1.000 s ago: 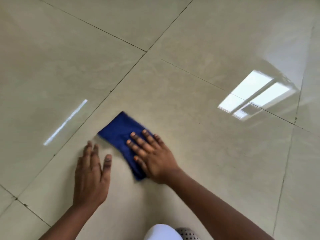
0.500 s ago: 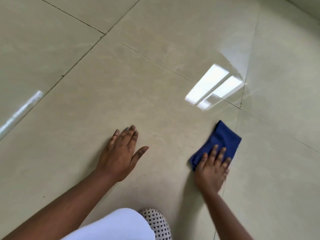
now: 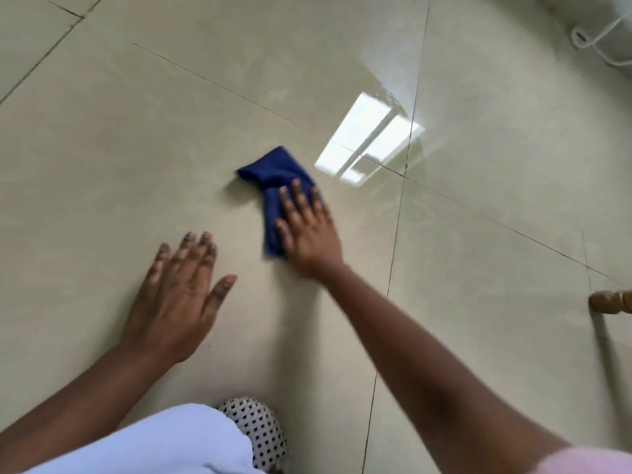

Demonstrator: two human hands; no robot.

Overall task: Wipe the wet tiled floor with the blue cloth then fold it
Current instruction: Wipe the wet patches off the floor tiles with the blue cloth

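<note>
Head view, looking down at a glossy beige tiled floor (image 3: 143, 159). Nearest the camera, a pale blue garment (image 3: 171, 443) covers the lower left edge, with a white shoe patterned in black squares (image 3: 260, 429) just beyond it; a pink sleeve (image 3: 588, 461) shows at the lower right corner. The left hand (image 3: 178, 302) lies flat on the tile, palm down, fingers spread and thumb out to the side; its grip is fully open and has hold of nothing. Farther out and to the right, the right hand (image 3: 309, 230) rests palm down on the blue cloth (image 3: 273, 176), fingers extended and pressing the cloth against the floor; the grip is flat and open, not closed around the cloth. The cloth lies bunched on the same tile as the left hand, its far end protruding beyond the fingertips and its near edge beside the palm; it is apart from the left hand. Just past the cloth, a bright window reflection (image 3: 369, 145) sits across a junction of grout lines. At the right edge, a turned wooden leg (image 3: 612, 302) meets the floor; at the far upper right, a white cable (image 3: 595, 39) is looped on the tile.
</note>
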